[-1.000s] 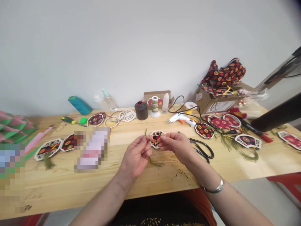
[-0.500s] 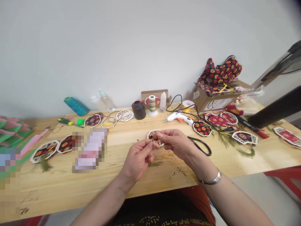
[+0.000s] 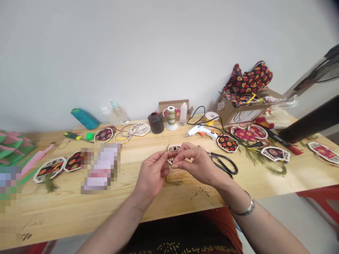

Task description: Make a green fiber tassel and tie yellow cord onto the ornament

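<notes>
My left hand and my right hand meet above the middle of the wooden table, fingers pinched together. Between them is a thin green tassel thread, whose strands hang down below my left hand. Just behind my fingertips lies a small lantern-shaped ornament with a white lattice frame and red-and-black fabric; my fingers partly hide it. Black scissors lie right of my right hand.
A white glue gun with its black cord, thread spools, bottles and a small box stand at the back. More fabric ornaments and a cardboard box of fabric sit right; ornaments and a pink comb lie left.
My hands have shifted slightly and drawn closer together; the right fingers now pinch lower over the left fingertips. The view has moved a little, so the ornament shows higher behind my fingers.
</notes>
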Demonstrator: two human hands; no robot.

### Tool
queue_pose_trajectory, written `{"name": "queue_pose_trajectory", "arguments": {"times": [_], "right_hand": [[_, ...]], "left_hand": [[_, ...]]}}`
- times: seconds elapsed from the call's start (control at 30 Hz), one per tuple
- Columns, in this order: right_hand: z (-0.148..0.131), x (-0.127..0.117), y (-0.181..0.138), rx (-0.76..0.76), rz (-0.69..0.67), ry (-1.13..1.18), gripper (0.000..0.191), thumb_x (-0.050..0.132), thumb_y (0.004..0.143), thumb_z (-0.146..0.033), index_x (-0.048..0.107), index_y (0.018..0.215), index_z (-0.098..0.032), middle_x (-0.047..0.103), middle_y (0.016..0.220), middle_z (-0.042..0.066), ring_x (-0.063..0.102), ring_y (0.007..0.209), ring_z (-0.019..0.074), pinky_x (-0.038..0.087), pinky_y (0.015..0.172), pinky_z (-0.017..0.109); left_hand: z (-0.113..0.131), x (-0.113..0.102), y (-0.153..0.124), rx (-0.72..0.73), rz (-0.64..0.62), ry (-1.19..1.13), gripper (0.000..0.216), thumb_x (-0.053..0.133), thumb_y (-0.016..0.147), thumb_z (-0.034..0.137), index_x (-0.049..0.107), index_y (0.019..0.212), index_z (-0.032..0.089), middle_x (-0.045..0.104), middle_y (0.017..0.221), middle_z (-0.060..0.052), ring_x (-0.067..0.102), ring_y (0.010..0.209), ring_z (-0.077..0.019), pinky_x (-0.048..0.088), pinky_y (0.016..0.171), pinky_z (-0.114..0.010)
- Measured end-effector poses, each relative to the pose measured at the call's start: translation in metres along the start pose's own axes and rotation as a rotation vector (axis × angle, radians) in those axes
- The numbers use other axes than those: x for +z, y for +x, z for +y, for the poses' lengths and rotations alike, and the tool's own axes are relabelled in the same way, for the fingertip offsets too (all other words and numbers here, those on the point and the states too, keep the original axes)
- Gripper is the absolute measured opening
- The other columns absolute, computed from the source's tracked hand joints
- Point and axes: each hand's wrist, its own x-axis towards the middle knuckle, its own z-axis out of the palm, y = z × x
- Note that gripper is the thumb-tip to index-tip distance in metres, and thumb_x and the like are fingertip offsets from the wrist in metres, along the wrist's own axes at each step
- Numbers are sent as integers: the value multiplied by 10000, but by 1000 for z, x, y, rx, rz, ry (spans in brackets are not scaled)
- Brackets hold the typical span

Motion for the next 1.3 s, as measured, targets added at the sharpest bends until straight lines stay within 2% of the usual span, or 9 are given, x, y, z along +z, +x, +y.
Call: {"name": "queue_pose_trajectory", "arguments": {"times": [0.13,0.23,0.33,0.5,0.73,0.87,1.03,1.2,1.3], "right_hand": [[2,-2,7,17,77,-37,93,695,748,-237,689,666,-192,544,659,-21,531,664,108,426,636,246],[7,-4,11,44,114,-40,103,694,740,-201,676,642,-175,553,642,-24,511,613,93,410,596,236],[10,-6,12,47,136,-56,97,692,739,-193,675,647,-170,550,632,-28,488,596,88,394,585,236],[12,-6,13,43,149,-56,101,695,736,-193,670,643,-166,548,609,-30,482,595,93,384,585,244],[16,-5,11,70,147,-57,109,691,734,-205,660,638,-164,562,622,-25,483,592,93,379,580,243],[16,-4,12,94,154,-20,119,693,717,-215,653,618,-163,591,643,-14,497,605,100,379,581,243],[10,-7,10,291,260,178,143,634,756,-279,698,717,-157,626,643,-3,501,606,108,374,594,256],[7,-7,1,502,97,403,205,713,662,-318,737,781,-153,617,610,-13,401,526,76,296,539,251],[12,-3,-1,545,50,503,233,754,608,-317,741,773,-153,609,591,-16,351,509,62,233,515,248]], "left_hand": [[-3,2,-3,-17,-29,10,150,726,691,241,691,727,100,529,558,7,261,444,-20,171,403,-165],[-5,2,-4,-23,-57,58,143,691,729,248,694,753,108,601,636,-35,284,451,-22,181,400,-162],[-6,2,-4,-19,-75,109,150,663,755,256,694,735,110,621,654,-43,288,435,-15,189,392,-162],[-7,2,-5,-43,-69,133,146,675,742,259,699,709,119,556,573,1,314,410,-11,197,380,-158],[-7,3,-7,-42,-77,157,155,691,708,246,681,619,121,526,561,8,328,415,-13,203,380,-158],[-7,2,-7,-35,-84,182,137,692,703,254,698,660,123,517,559,12,350,422,-19,212,381,-155],[-9,1,-5,-34,-70,180,128,686,715,252,700,699,126,519,565,16,353,418,-14,206,383,-152],[-10,1,-5,-8,-103,201,142,654,756,242,675,665,134,517,581,18,356,426,-17,211,394,-161],[-11,1,-5,7,-129,240,195,637,774,242,636,614,130,503,577,21,349,425,-20,214,400,-174]]}}
